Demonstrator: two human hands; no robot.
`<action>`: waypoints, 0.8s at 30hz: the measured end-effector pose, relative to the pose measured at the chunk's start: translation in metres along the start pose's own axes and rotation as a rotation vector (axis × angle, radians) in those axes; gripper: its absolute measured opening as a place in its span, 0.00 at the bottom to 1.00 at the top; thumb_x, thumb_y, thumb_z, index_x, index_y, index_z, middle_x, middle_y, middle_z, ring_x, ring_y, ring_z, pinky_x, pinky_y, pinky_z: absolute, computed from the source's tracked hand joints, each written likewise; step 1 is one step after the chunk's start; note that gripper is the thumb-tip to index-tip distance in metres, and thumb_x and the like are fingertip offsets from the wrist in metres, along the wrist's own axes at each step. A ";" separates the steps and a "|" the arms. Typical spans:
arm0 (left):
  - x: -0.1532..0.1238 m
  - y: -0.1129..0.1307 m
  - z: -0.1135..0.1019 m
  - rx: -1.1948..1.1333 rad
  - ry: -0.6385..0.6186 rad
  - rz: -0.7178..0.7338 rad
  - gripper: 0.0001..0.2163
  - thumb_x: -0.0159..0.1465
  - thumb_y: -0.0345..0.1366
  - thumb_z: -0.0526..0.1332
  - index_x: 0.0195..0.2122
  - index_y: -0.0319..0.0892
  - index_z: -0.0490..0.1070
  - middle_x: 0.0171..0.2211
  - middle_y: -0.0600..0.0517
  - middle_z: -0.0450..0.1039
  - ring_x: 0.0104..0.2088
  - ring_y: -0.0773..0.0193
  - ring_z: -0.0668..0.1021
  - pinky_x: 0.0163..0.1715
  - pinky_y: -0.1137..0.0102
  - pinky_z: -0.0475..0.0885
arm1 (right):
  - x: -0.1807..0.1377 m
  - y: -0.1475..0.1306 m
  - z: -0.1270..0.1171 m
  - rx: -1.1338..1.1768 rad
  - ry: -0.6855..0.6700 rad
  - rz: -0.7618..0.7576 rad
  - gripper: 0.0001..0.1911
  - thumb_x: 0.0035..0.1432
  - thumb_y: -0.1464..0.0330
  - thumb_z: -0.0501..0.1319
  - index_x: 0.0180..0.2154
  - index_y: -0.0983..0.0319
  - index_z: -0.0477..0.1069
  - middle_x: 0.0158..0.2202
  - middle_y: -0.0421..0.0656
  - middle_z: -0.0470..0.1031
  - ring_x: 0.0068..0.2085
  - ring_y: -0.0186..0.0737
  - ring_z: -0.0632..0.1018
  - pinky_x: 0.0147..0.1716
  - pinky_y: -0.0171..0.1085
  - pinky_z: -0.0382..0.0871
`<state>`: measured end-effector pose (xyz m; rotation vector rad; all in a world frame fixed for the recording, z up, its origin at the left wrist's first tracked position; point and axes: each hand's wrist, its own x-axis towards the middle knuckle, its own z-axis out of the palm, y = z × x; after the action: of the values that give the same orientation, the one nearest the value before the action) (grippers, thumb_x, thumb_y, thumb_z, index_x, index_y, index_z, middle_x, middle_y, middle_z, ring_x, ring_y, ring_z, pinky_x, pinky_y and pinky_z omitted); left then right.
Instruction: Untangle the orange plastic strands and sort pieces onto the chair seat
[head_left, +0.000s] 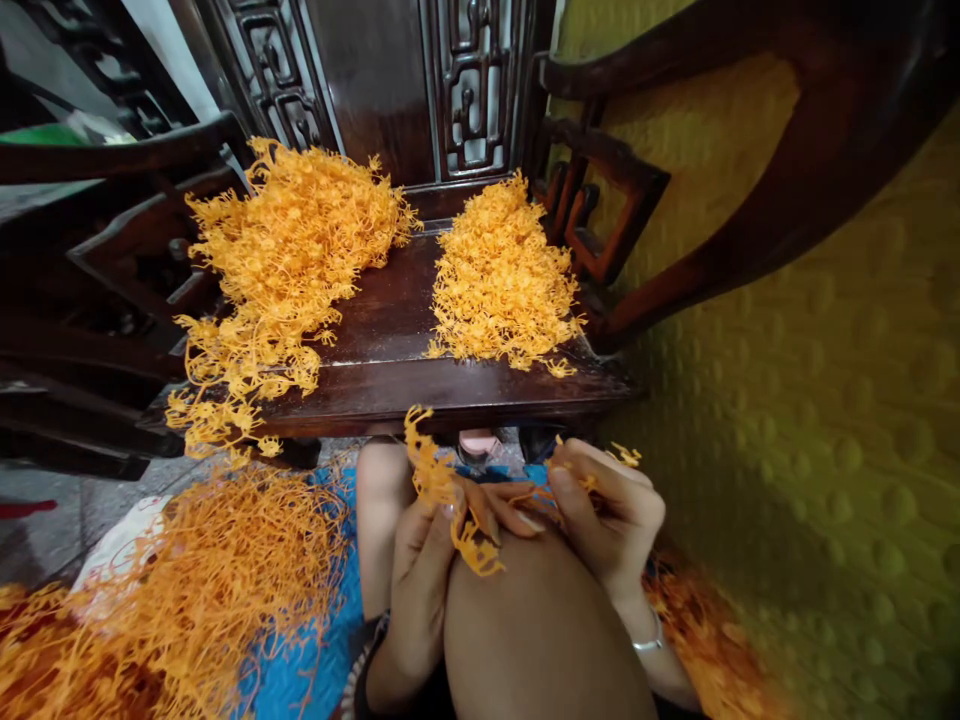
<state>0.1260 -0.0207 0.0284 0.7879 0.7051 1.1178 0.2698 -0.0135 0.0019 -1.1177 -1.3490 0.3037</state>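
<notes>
Above my raised knee, my left hand (435,545) pinches a strand of orange branching plastic pieces (429,465), with part of it hanging down below the fingers. My right hand (611,510) is closed, its thumb and fingertips pressed together around small orange plastic bits that poke out above and beside the knuckles. A thin orange stem runs between the two hands. On the dark wooden chair seat (386,320) in front lie two heaps of similar pieces: a loose, larger left heap (300,230) spilling over the front edge, and a compact right heap (506,280).
A tangled heap of thin orange stems (217,560) covers the blue sheet (289,665) on the floor at left. More orange stems (697,630) lie at lower right. The chair's curved armrest (750,215) rises at right, before a yellow-green bumpy surface (847,450).
</notes>
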 end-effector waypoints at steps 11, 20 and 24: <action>0.004 -0.005 -0.007 -0.042 0.191 0.096 0.18 0.62 0.50 0.61 0.21 0.45 0.69 0.18 0.53 0.72 0.30 0.59 0.79 0.38 0.63 0.75 | 0.009 -0.008 0.014 0.382 0.719 0.034 0.23 0.68 0.59 0.52 0.20 0.58 0.55 0.21 0.35 0.48 0.19 0.31 0.51 0.16 0.34 0.46; 0.006 0.012 -0.003 0.180 0.254 0.065 0.12 0.59 0.47 0.65 0.29 0.45 0.80 0.29 0.50 0.80 0.35 0.59 0.80 0.39 0.67 0.75 | -0.005 -0.023 0.004 0.411 0.089 0.231 0.15 0.67 0.69 0.54 0.52 0.50 0.69 0.38 0.40 0.76 0.18 0.27 0.65 0.15 0.32 0.59; 0.009 0.016 -0.009 0.314 0.117 0.062 0.16 0.59 0.48 0.66 0.20 0.46 0.76 0.22 0.53 0.76 0.31 0.62 0.78 0.39 0.68 0.75 | -0.001 -0.025 0.002 0.313 -0.039 0.216 0.15 0.67 0.70 0.52 0.51 0.51 0.71 0.31 0.39 0.73 0.23 0.31 0.68 0.20 0.33 0.64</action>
<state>0.1127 -0.0063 0.0360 1.0211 0.9749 1.1307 0.2579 -0.0256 0.0200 -0.9957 -1.1672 0.6742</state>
